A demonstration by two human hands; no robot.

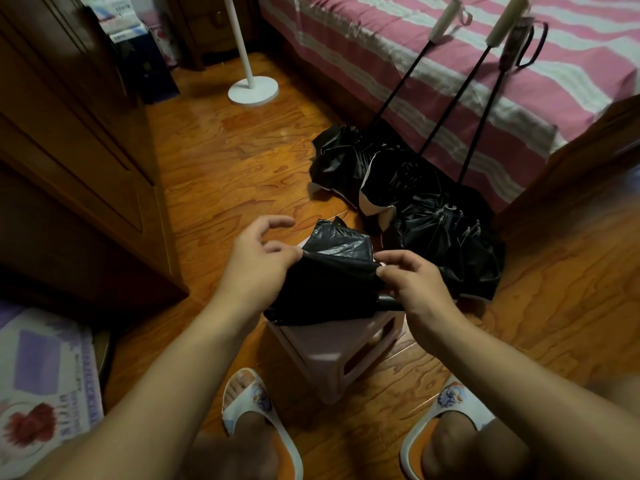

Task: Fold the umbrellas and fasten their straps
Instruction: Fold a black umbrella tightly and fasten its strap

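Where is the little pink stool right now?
In the head view, the pink stool stands on the wooden floor low in the middle, just ahead of the person's slippered feet, with the black umbrella lying on top.

Single head-worn wide-angle view, facing forward and steeply down; close above the hands, taking in wooden floor and bed beyond.

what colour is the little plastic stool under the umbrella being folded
Pale pink: the small plastic stool shows best in the head view, under the black folding umbrella.
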